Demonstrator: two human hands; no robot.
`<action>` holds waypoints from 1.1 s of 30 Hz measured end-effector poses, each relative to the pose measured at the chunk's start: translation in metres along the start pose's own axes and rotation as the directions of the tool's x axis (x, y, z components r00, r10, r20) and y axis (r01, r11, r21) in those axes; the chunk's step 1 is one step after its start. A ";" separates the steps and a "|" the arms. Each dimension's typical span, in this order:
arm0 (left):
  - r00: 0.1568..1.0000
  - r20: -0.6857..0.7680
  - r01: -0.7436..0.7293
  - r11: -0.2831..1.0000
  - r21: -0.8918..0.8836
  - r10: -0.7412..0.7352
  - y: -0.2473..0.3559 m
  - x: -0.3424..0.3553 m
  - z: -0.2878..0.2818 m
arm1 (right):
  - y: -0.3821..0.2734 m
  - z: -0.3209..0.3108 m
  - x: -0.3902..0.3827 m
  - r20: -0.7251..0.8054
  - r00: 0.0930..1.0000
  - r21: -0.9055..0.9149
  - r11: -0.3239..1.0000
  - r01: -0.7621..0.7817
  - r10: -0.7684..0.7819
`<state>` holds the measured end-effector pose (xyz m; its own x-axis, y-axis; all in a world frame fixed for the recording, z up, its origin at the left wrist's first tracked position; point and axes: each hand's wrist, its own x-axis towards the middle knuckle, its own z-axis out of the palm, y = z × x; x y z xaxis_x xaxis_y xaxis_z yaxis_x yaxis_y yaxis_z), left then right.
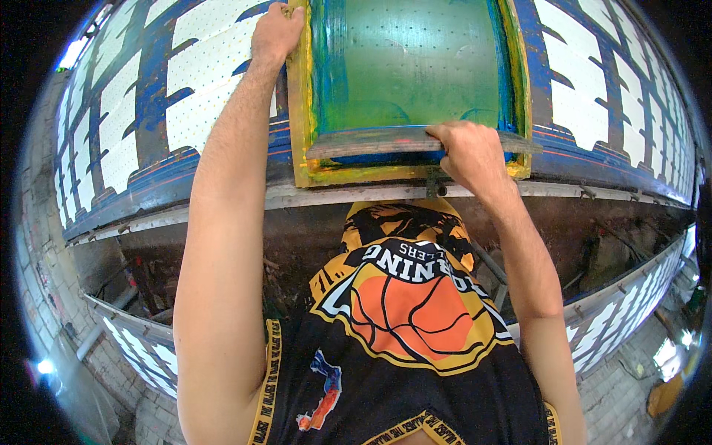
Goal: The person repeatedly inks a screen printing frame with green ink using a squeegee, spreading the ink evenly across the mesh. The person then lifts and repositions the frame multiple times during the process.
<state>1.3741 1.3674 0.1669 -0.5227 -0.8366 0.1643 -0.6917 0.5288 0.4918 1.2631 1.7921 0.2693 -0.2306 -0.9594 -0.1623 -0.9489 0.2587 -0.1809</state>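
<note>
In front of me a screen printing frame [300, 159] with yellow-smeared edges lies on the long table. Its green mesh [408, 67] has blue ink along the sides. My left hand [277, 33] is closed on the frame's left side, toward the far end; its fingertips are partly out of view. Close to the frame's near end, my right hand [469, 152] grips a squeegee [363, 143] with a long wooden bar. The bar lies crosswise, spanning the frame's width, and its right end reaches the right side. Dark blue ink [371, 159] shows just below the bar.
White cut fabric pieces [211, 89] lie in rows on the blue-stained table [159, 174], left and right of the frame. A metal rail [274, 196] runs along the near edge. Behind me stands another table with white pieces [623, 326], over a brick floor [44, 274].
</note>
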 end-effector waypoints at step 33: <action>0.994 0.072 0.093 0.985 -0.144 -0.083 -0.005 -0.001 -0.009 | 0.219 0.030 -0.045 -0.043 0.896 0.556 0.755 -0.347 0.443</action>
<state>1.3827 1.3640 0.1718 -0.4980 -0.8650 0.0607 -0.6580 0.4226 0.6233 1.0719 1.8956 0.2079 -0.6359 -0.7495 -0.1840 -0.5170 0.5907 -0.6195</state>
